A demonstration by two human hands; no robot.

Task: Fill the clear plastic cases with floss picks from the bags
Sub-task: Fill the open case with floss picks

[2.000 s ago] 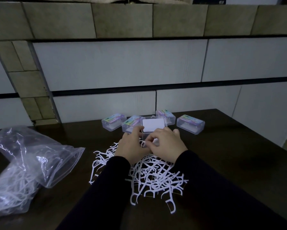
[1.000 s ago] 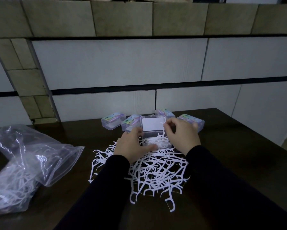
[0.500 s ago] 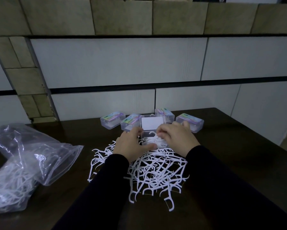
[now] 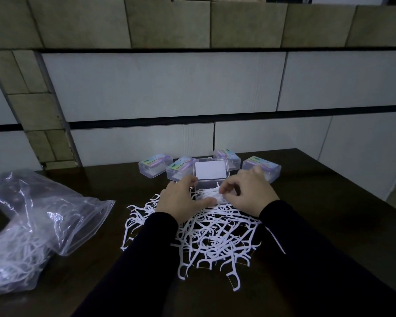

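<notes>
Floss picks [image 4: 209,194] heap in your open case [image 4: 210,177]; left hand [image 4: 181,199] grips it, right hand [image 4: 245,195] pinches picks—overfilling could jam the lid.

No legible text; closed cases' [image 4: 155,165] colourful labels too blurred.

Small packing workspace: dark table [image 4: 329,213] against tiled wall [image 4: 165,88], bulk bag [image 4: 32,225].

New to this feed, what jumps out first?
A tangled white pile of floss picks sprawls mid-table before the person. Just beyond it, the left hand and right hand work at an open clear case. A crumpled plastic bag of picks lies far left.
</notes>
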